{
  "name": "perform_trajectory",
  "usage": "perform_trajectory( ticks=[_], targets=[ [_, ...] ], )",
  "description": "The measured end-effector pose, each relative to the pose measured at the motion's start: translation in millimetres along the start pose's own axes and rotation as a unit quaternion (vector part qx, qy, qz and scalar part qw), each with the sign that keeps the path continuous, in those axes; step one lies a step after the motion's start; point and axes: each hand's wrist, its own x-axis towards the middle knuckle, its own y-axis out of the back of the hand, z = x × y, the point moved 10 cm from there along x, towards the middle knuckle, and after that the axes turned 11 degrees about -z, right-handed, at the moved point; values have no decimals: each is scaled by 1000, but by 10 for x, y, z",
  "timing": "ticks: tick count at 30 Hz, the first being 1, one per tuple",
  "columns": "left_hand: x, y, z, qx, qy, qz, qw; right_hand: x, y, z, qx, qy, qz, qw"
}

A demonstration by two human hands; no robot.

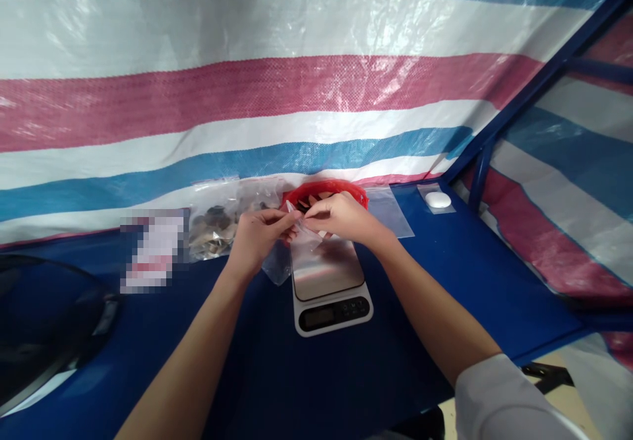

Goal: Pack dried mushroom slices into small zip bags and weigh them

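Observation:
A small clear plastic bag (310,236) is pinched between my two hands, above the far end of a kitchen scale (329,272). My left hand (260,237) grips the bag's left side between thumb and fingers. On the other side, my right hand (341,218) pinches its upper edge. Just behind the hands lies a red bag (359,192), its mouth spread around dark and brownish flat pieces (316,197). The scale has a metal top and a dark front panel; any reading is not legible. What the small bag contains is partly hidden by my fingers.
Clear bags of brown and dark pieces (215,229) lie left of my hands. A flat clear bag (390,210) and a white rounded object (438,200) are at right. A black round object (49,334) occupies the left. Striped sheeting (247,90) hangs behind the blue table (420,374).

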Motion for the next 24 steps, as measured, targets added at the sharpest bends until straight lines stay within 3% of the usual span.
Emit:
perform_trajectory(
  ticks=[5,9,16,19,24],
  targets=[
    [3,-18,-18,15,10,-28,999,5,-6,99,26,-9,5,1000],
    [-10,18,58,97,-5,-38,995,8,37,183,28,-22,14,999],
    [-102,115,337,333,-87,19,939,-78,258,248,-24,-83,53,995],
    [-145,37,425,353,-127,21,927,-81,246,221,-21,-78,46,996],
    [-165,-12,445,340,-134,27,931,-40,107,230,36,-51,21,998]
  ],
)
